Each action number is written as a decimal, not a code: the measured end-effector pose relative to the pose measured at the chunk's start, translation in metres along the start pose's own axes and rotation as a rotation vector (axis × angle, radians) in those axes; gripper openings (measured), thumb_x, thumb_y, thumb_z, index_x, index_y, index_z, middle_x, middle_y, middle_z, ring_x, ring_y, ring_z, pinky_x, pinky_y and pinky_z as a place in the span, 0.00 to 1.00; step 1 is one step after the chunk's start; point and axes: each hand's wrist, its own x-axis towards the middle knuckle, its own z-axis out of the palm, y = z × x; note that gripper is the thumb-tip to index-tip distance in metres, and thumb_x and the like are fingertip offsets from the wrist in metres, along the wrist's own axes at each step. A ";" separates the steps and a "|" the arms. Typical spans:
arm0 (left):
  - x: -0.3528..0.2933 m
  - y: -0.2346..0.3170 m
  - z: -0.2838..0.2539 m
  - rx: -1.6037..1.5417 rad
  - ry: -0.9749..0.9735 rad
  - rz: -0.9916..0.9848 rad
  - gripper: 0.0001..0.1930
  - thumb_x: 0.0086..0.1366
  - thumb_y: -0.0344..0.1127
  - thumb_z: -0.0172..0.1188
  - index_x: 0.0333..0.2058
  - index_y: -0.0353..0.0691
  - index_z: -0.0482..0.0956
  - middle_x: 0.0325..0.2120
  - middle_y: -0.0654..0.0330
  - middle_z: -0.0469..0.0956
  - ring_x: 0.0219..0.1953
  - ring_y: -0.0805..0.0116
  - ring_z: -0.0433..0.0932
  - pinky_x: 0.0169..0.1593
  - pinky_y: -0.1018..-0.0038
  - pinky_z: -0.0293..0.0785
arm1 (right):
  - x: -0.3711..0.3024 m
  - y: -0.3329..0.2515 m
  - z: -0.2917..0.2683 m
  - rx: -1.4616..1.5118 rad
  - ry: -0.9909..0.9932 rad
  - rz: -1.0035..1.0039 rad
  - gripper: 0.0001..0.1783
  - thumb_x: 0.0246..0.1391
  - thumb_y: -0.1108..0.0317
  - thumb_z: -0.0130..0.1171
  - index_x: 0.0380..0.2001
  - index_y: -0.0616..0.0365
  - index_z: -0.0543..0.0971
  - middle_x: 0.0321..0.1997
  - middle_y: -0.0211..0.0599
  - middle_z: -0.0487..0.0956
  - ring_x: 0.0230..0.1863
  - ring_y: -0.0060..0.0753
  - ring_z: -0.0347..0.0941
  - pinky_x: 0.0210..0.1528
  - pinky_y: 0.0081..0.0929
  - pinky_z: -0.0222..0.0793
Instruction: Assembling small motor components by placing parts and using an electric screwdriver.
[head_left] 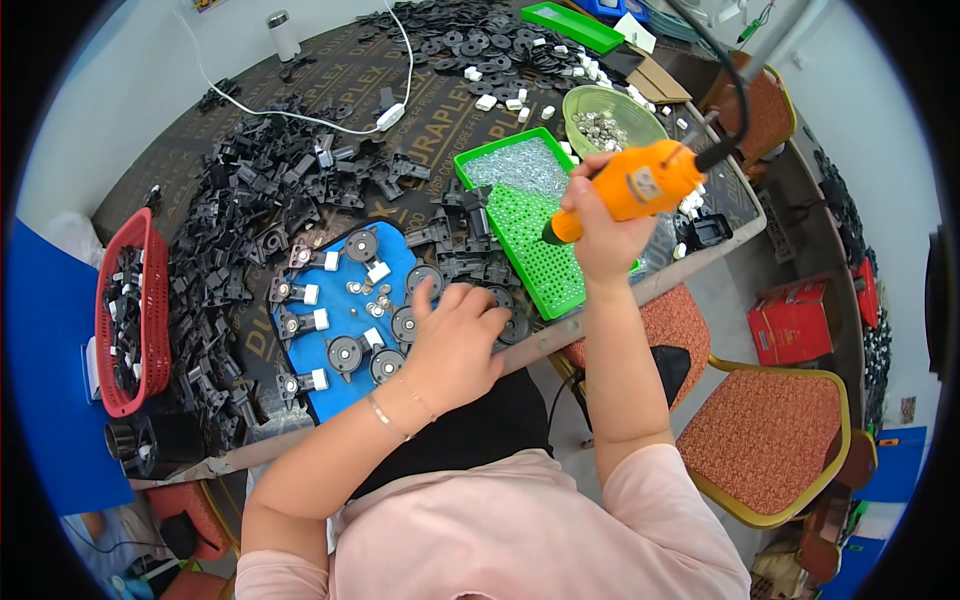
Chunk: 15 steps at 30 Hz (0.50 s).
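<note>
My right hand (pixel 610 240) is wrapped around an orange electric screwdriver (pixel 645 182), whose dark tip hangs above a green perforated tray (pixel 548 252). Small silvery screws fill the far part of that tray. My left hand (pixel 455 340) rests over black round wheel-like parts (pixel 404 325) at the right side of a blue mat (pixel 330 352), fingers bent and apart; what lies under the palm is hidden. On the mat, black brackets with white blocks (pixel 305 322) form a column along the left. Small metal pieces (pixel 378 302) lie loose in the middle.
Black plastic parts (pixel 270 180) are heaped across the table's left. A red basket (pixel 135 320) stands at the far left. Beyond the tray sits a pale green bowl (pixel 612 125) of metal pieces. A white cable (pixel 330 125) crosses the back; chairs (pixel 765 435) stand at right.
</note>
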 end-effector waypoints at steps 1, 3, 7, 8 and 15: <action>0.005 0.001 0.006 0.002 0.003 -0.008 0.20 0.44 0.41 0.67 0.39 0.45 0.78 0.39 0.63 0.72 0.50 0.63 0.67 0.60 0.46 0.47 | -0.001 -0.009 0.000 0.012 0.012 0.011 0.14 0.46 0.83 0.56 0.38 0.62 0.70 0.28 0.36 0.73 0.23 0.25 0.70 0.27 0.21 0.69; 0.013 0.002 0.016 0.017 0.020 0.058 0.12 0.46 0.33 0.60 0.33 0.41 0.78 0.36 0.60 0.71 0.47 0.60 0.67 0.59 0.45 0.47 | -0.003 -0.021 -0.004 0.038 0.013 0.027 0.15 0.46 0.83 0.56 0.39 0.62 0.70 0.29 0.37 0.73 0.24 0.26 0.70 0.28 0.22 0.69; 0.021 0.004 0.025 0.063 0.011 0.043 0.06 0.48 0.33 0.57 0.26 0.42 0.80 0.31 0.59 0.72 0.44 0.59 0.69 0.58 0.48 0.51 | -0.010 -0.032 -0.012 0.161 0.008 0.039 0.16 0.48 0.82 0.55 0.42 0.61 0.69 0.34 0.40 0.72 0.27 0.27 0.69 0.30 0.24 0.67; 0.024 0.007 0.025 0.072 0.015 0.054 0.06 0.49 0.33 0.56 0.26 0.43 0.80 0.31 0.59 0.73 0.43 0.60 0.69 0.57 0.48 0.51 | -0.009 -0.036 -0.020 0.154 -0.004 0.011 0.16 0.48 0.82 0.54 0.42 0.60 0.69 0.34 0.40 0.72 0.27 0.27 0.69 0.30 0.24 0.67; 0.025 0.007 0.023 0.132 -0.071 0.069 0.09 0.51 0.34 0.56 0.28 0.43 0.84 0.33 0.59 0.75 0.45 0.59 0.69 0.61 0.45 0.47 | -0.010 -0.043 -0.021 0.205 -0.066 -0.031 0.14 0.50 0.79 0.52 0.42 0.61 0.70 0.35 0.39 0.72 0.28 0.28 0.68 0.33 0.23 0.66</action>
